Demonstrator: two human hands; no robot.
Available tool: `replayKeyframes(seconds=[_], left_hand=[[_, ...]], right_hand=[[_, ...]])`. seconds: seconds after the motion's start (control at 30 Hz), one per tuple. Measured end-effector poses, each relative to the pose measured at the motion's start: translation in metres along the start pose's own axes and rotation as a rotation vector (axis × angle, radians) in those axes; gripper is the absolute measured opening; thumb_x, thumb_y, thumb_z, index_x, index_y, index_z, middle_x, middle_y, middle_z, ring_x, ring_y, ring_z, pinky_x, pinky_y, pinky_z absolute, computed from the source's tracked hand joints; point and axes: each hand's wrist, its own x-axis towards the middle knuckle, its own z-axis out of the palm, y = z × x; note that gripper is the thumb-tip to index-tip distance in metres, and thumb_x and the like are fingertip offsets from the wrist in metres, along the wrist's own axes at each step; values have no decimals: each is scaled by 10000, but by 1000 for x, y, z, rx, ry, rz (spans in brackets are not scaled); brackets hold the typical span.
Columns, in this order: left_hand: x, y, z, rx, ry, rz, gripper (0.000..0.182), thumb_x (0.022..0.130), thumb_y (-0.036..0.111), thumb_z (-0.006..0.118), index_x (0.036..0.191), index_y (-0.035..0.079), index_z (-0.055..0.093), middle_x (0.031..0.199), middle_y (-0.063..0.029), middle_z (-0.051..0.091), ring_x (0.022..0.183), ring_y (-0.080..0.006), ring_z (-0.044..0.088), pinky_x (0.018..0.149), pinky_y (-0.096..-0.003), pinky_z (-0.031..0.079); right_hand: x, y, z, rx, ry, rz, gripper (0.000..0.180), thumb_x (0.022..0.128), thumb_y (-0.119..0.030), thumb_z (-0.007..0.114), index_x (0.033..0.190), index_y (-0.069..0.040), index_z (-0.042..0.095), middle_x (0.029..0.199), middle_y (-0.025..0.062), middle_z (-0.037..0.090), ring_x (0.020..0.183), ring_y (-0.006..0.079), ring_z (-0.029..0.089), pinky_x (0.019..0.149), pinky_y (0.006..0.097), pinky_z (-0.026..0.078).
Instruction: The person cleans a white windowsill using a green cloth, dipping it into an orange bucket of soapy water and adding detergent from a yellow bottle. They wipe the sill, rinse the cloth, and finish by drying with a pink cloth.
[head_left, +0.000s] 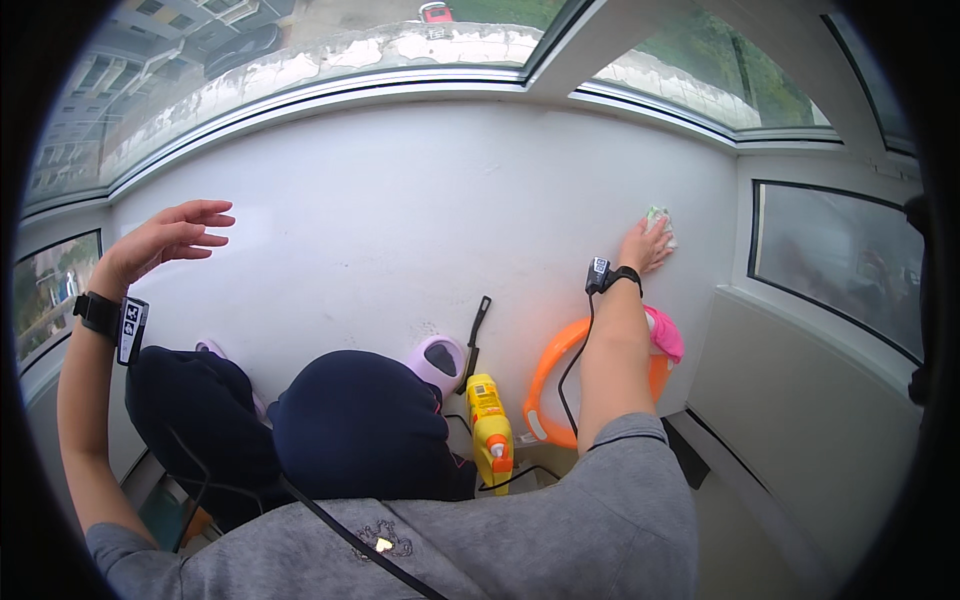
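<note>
My right hand is spread over a crumpled white-and-green cloth and presses it against the white surface, near its right end. Part of the cloth is hidden under the fingers. At the left, my left hand is raised with its fingers apart and nothing in it. Below my right forearm is an orange-rimmed basin, partly covered by the arm. A pink cloth or glove hangs over the basin's far right rim.
A yellow bottle with an orange trigger top lies beside my right knee. Near it are a black-handled tool and a lilac slipper on my foot. Windows border the far side. A black cable hangs from my right wrist.
</note>
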Motion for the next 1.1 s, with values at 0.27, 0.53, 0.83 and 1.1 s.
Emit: replayKeyframes(seconds=[0.27,0.53,0.83,1.1], left_hand=[[-13,-12,-16,-85,-55,-15,606,963,308,583,1503,85,424,1450,-141,523,1254,-232,591,1064,-349,476],[-20,-49,-70,-49,-53,84,606,969,310,572,1512,91,414,1468,-147,505,1267,-240,584,1067,-345,475],[-23,-139,-132,-73,-120,141,621,979,336,567,1519,83,395,1479,-141,496,1276,-225,578,1065,-326,474],[-17,-237,-162,-204,-183,99,607,990,293,557,1519,54,378,1472,-149,501,1244,-225,603,1039,-316,495]], right_hand=[[-65,-112,44,-29,15,-469,579,969,-247,565,1519,-311,396,1601,126,332,1502,370,237,1203,548,199],[-312,-215,63,135,-204,-1064,536,961,-107,493,1472,-271,479,1555,133,403,1474,356,312,1185,560,246],[-506,-182,37,280,-698,-1921,434,961,-189,485,1380,-288,543,1511,8,474,1453,210,375,1202,451,284],[-360,-102,0,-84,-130,-361,667,867,76,472,1470,-209,466,1560,136,398,1446,358,357,1149,418,379]])
